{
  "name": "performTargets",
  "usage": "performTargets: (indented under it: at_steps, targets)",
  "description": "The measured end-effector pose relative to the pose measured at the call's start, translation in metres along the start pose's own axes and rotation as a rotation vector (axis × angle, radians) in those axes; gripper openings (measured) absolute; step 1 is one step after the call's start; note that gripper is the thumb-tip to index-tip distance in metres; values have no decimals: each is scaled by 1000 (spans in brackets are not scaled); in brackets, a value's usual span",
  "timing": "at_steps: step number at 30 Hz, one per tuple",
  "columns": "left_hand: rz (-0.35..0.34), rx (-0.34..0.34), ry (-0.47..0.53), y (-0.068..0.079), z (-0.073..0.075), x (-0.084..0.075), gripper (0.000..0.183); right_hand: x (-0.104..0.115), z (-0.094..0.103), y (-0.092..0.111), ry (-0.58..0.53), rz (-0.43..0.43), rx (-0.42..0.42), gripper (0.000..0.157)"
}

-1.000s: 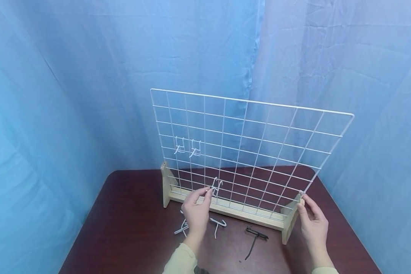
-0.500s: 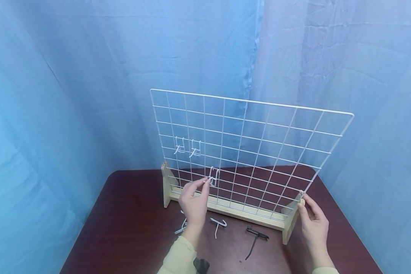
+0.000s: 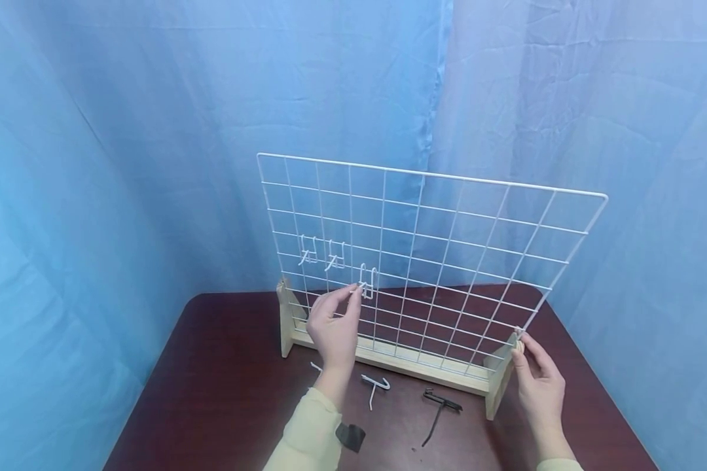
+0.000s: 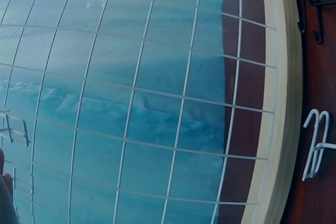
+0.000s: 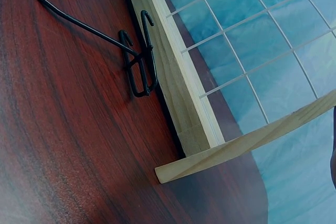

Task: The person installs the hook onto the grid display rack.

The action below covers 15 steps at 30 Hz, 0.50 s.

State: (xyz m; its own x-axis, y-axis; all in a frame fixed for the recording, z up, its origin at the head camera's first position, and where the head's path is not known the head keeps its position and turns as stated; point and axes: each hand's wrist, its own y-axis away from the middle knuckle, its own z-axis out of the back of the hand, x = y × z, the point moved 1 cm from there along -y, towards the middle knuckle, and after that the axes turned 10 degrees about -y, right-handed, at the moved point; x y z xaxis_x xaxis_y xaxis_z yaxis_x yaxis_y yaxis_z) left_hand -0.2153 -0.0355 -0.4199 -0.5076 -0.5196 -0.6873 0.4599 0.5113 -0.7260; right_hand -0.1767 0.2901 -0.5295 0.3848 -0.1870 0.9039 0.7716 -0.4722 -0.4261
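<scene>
One white hook point(image 3: 365, 286) is pinched in the left hand point(image 3: 334, 330), right hand point(image 3: 541, 387) apart.

Head view looks down; closer wrist views share the grid point(image 3: 415, 233).

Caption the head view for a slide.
Left hand pinches a white wire hook at the grid panel; right hand holds its wooden stand.

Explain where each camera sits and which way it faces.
Head: on the head, looking forward-down at the wire rack; left hand and right hand show.
Left wrist: worn there, facing the blue curtain through the rack; part of left hand shows.
Right wrist: worn there, facing the wooden base; perhaps some right hand.
Head, right wrist both show black hook.
</scene>
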Motion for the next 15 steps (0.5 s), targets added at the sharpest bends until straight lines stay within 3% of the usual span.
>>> performTargets:
  at_steps: [15]
  targets:
    - [-82,-9,-22,-23,-3,-4,5,1,0,1,3,19,7,37]
